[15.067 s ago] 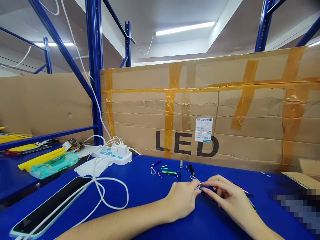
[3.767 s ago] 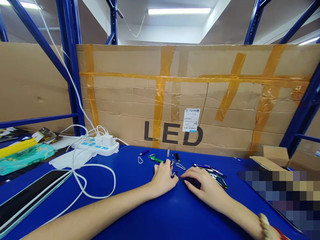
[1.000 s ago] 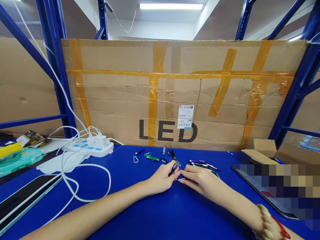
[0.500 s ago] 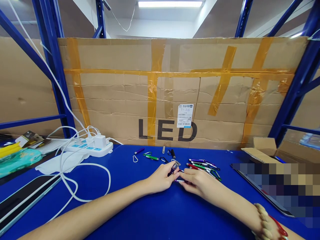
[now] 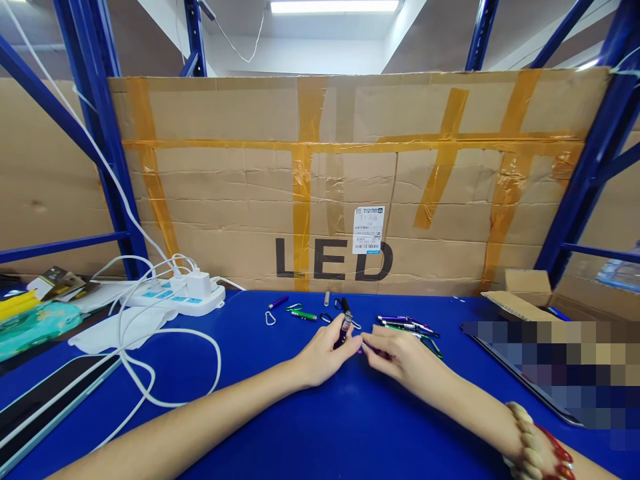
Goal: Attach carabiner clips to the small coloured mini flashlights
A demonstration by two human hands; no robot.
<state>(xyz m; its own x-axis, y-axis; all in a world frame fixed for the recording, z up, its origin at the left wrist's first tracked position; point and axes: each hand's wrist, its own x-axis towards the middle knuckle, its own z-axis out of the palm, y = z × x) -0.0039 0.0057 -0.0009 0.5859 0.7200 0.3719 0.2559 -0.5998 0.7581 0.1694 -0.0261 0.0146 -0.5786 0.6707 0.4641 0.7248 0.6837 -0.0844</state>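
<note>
Upright in my left hand [image 5: 323,353] is a small dark tube [image 5: 343,331] with a shiny clear-silver end, like a mini flashlight. The fingers wrap round its lower part. Close by on the right, my right hand [image 5: 400,353] is closed in a pinch, its fingertips almost meeting the left thumb. A bit of purple shows at those fingertips, too small to make out. Behind the hands lie a purple tube [image 5: 278,302], a green tube [image 5: 303,315], a silver tube [image 5: 327,298] and a silver carabiner [image 5: 271,319]. Several coloured tubes with carabiners [image 5: 407,325] form a pile beyond my right hand.
A white power strip [image 5: 175,298] with plugs and looping white cables [image 5: 219,353] occupies the left of the blue table [image 5: 320,427]. An open cardboard box [image 5: 520,287] stands at the right. A tall cardboard panel [image 5: 240,200] closes off the back.
The dark tube in my left hand has turned more upright. My right fingertips have drawn slightly back from it, and the metallic piece seen between the hands is now mostly hidden.
</note>
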